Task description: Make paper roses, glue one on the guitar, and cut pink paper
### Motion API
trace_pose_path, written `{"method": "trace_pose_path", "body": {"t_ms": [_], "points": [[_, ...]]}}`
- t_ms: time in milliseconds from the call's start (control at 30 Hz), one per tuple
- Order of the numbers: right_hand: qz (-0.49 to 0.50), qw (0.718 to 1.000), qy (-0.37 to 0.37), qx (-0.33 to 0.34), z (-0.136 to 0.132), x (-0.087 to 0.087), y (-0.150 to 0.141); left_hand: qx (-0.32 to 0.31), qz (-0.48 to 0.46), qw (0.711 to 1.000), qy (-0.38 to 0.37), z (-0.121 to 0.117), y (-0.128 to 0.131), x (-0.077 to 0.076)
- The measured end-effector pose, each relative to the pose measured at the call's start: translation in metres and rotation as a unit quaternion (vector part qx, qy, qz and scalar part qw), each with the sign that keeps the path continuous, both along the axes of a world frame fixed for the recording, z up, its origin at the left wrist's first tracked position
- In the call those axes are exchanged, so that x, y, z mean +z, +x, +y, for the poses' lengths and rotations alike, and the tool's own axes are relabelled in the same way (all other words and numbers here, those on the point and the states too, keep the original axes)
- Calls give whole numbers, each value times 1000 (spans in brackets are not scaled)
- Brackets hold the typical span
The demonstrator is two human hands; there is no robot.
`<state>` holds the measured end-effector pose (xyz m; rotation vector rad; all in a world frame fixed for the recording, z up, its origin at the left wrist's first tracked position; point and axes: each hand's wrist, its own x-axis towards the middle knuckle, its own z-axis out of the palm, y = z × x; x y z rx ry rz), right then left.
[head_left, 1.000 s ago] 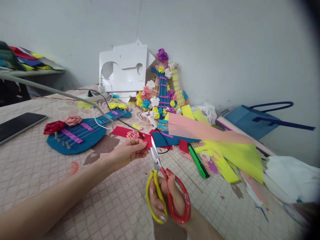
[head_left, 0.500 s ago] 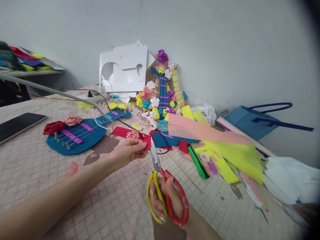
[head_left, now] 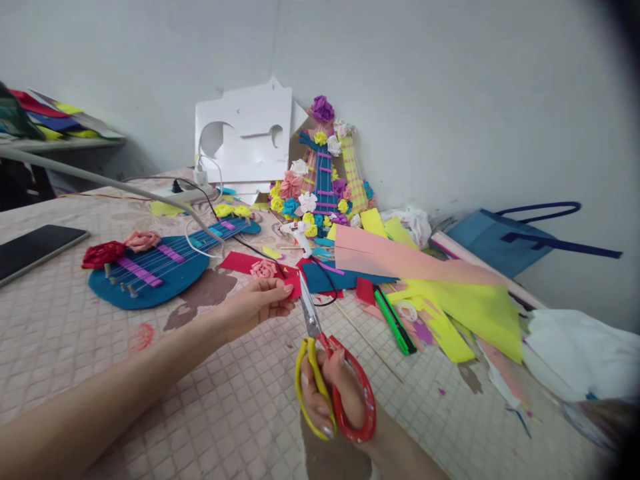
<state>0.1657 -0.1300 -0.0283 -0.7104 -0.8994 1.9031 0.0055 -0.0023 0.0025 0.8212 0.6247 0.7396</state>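
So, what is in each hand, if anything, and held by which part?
The right hand grips scissors by their yellow and red handles; the left hand pinches a red piece at its side away from the blades.

One head-worn view, close over the table (head_left: 225, 407), forward and down toward the wall (head_left: 440, 100)

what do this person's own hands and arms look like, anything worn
The left hand and right hand are gloveless, with no rings or bracelets visible. The left forearm and the visible part of the right forearm are bare, no sleeve showing.
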Motion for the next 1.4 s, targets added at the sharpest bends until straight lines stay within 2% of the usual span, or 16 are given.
{"method": "trace_pose_path", "body": {"t_ms": [167,233,267,300,333,367,433,500,533,600,700,933,1400], "points": [[-105,992,36,-55,2,1,5,3,11,1000,-2,2,0,-2],[-210,972,67,-86,6,5,14,1,19,1000,0,3,-1,-4],[-284,948,90,-108,9,8,19,-1,23,1000,2,3,-1,-4],[-370,910,123,-140,12,12,26,-3,27,1000,5,3,-1,-5],[-459,858,155,-173,15,16,33,-6,30,1000,7,3,-1,-5],[-545,799,177,-184,18,21,42,-10,33,999,9,3,-1,-6],[-696,661,197,-199,22,29,59,-19,38,999,11,3,-1,-8],[-787,545,196,-213,25,34,75,-28,42,999,14,2,0,-10],[-813,505,192,-217,27,34,83,-29,44,998,15,2,0,-10],[-843,461,181,-210,29,32,97,-24,48,998,15,2,1,-11],[-859,440,163,-204,32,24,110,-24,55,998,14,0,3,-11],[-862,426,179,-209,41,9,115,-41,63,997,22,-9,6,-9],[-840,442,225,-219,42,7,117,-69,97,993,21,-21,12,-11]]}}
